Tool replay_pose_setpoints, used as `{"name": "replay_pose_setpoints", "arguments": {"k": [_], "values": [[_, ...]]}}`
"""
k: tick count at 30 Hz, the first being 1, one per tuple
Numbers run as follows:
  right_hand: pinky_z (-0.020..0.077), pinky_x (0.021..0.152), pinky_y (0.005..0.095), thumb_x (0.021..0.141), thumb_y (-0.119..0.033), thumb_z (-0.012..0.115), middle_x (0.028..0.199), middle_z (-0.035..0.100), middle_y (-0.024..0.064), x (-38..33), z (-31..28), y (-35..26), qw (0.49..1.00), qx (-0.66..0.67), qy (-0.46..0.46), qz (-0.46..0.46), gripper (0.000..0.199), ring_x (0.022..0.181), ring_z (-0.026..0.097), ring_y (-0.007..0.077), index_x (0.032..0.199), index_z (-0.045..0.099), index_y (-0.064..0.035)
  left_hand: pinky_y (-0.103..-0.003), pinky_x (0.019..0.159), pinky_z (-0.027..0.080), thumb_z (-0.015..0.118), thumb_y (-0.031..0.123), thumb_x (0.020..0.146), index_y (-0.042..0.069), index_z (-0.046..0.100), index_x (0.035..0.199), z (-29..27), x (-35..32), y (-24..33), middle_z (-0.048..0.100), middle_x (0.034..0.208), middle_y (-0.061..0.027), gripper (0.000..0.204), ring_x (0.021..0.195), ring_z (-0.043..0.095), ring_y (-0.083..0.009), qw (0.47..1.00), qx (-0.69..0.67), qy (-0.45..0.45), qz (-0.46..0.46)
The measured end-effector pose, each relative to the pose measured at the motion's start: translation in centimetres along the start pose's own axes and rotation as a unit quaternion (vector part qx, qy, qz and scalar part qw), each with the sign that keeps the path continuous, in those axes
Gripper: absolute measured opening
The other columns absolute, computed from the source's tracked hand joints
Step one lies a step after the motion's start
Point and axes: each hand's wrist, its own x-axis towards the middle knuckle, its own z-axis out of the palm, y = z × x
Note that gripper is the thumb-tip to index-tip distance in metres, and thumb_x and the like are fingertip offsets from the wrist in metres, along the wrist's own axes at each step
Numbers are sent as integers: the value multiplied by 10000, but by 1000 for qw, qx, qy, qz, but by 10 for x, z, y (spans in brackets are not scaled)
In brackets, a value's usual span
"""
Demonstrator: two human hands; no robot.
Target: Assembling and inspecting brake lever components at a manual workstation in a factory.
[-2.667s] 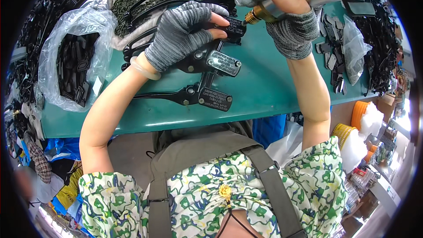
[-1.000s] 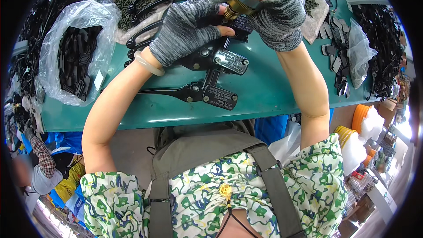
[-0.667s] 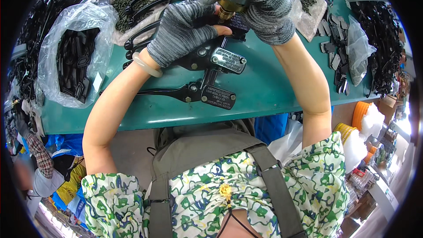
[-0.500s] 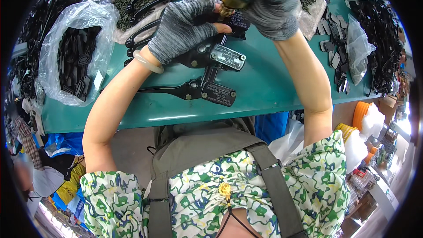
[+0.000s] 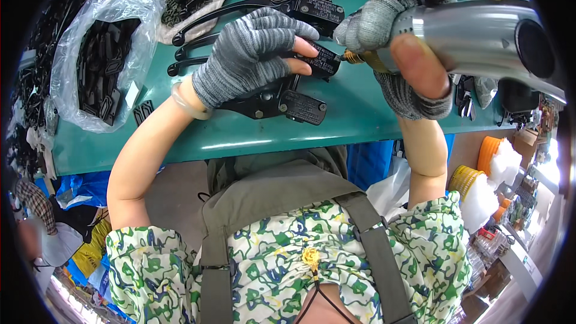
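Just clear plastic bag (image 5: 90, 42) w/ black parts (image 5: 99, 72) inside.

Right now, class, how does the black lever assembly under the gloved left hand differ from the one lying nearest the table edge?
The held lever assembly is pinned by the left hand and met by the power screwdriver tip. The near lever assembly lies free, untouched by the tool. Both are black and rest on the green table.
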Motion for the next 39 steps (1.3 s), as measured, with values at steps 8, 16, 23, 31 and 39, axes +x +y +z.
{"name": "replay_pose_setpoints", "arguments": {"k": [8,16,23,31,39], "values": [[470,713,255,894,-214,625,857,608,-21,-19,12,1,995,-104,1,-7,160,768,576,123,987,622,-83,-296,752,542,828,97,673,75,733,920,8,-5,1,715,971,-72,266,837,669,-190,994,-63,16,-83],[555,756,426,807,-193,625,894,585,117,-19,0,9,981,-171,23,-83,409,873,626,254,1130,489,17,-283,724,544,828,94,678,76,731,913,7,-5,5,714,968,-71,255,827,669,-181,992,-70,8,-107],[521,842,363,814,-284,679,945,568,87,-17,5,8,988,143,-27,-50,411,885,602,228,1083,514,-20,-289,724,544,831,97,675,72,730,916,7,-6,4,714,969,-68,263,821,671,-183,994,-61,14,-88],[518,842,322,848,-314,686,1049,605,113,-7,-7,21,999,24,-39,24,444,927,619,214,1134,534,-9,-302,707,535,858,166,649,53,722,914,11,-11,1,696,868,-86,319,768,668,-224,995,-35,52,-83],[536,833,315,869,-267,667,1051,629,116,-31,2,52,992,-52,84,80,431,927,643,208,1178,555,12,-334,679,521,869,259,642,41,706,919,13,-11,3,657,789,-105,389,732,651,-259,989,-7,32,-141]]}}
